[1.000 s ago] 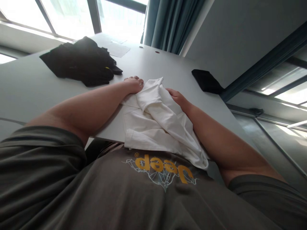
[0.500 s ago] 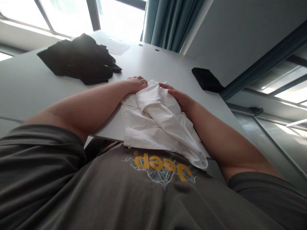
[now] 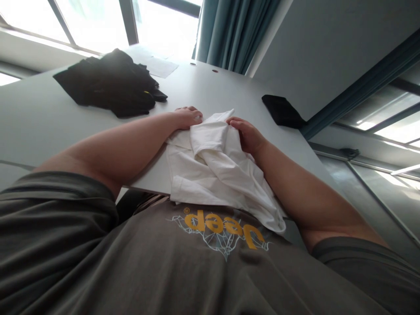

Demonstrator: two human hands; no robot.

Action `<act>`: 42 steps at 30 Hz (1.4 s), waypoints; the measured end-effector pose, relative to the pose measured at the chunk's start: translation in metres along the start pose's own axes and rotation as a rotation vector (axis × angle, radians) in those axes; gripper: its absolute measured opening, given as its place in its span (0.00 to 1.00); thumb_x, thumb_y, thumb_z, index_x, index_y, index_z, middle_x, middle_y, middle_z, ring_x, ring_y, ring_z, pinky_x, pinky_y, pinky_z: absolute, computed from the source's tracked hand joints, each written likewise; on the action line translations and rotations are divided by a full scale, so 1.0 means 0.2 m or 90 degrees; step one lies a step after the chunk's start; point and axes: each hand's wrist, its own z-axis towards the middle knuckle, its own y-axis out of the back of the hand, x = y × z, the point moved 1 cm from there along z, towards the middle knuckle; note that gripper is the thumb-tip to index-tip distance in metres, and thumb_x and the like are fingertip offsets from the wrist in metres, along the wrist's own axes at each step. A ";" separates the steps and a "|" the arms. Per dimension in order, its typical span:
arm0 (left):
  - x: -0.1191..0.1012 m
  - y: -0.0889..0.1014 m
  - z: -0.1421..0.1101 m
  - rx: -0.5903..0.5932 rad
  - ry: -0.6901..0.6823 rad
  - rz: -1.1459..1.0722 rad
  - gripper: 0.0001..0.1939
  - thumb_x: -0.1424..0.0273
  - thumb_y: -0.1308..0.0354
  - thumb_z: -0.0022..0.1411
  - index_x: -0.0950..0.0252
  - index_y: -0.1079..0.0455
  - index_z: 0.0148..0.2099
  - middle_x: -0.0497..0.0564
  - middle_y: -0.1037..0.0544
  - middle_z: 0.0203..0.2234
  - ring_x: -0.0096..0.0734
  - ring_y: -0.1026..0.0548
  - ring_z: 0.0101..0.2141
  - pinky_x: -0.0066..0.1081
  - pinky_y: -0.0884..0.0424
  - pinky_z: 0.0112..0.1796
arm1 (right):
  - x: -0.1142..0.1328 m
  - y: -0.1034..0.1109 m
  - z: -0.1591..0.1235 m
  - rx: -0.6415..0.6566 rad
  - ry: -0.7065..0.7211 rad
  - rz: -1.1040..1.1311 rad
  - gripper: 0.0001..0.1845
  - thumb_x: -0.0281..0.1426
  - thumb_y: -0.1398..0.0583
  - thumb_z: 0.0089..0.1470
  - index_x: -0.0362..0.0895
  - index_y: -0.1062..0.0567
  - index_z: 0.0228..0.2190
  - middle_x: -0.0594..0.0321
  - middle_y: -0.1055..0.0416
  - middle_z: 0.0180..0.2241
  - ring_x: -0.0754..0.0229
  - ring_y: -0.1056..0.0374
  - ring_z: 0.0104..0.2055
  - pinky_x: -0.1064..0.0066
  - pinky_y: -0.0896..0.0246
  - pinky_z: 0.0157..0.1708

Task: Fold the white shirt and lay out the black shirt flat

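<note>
A crumpled white garment [image 3: 216,175] lies over the near edge of the table, its lower part hanging against my shirt front. A hemmed, sleeve-like fold runs across its middle. My left hand [image 3: 187,117] is at its far left corner, fingers bent and closed on the cloth; the thumb is hidden. On the far right side, my right hand [image 3: 248,134] pinches the fabric between thumb and fingers. A pointed flap of white cloth sticks up between the two hands.
A heap of black clothing [image 3: 108,85] lies on the white table [image 3: 203,89] at the far left. Sheets of paper [image 3: 162,67] lie behind it. A folded black item [image 3: 284,112] rests near the right edge. Blue-green curtains [image 3: 229,33] hang beyond the table.
My right hand has drawn its fingers in and pinched the cloth, raising a pointed flap at the far edge. My left hand stays in nearly the same place.
</note>
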 end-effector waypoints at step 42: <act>0.02 0.00 0.01 0.005 0.012 -0.060 0.37 0.47 0.44 0.76 0.40 0.34 0.83 0.49 0.33 0.76 0.62 0.35 0.74 0.53 0.43 0.74 | -0.09 0.62 0.03 -0.170 -0.022 -0.654 0.27 0.55 0.30 0.55 0.46 0.11 0.42 0.52 0.13 0.41 0.38 0.19 0.46 0.53 0.26 0.51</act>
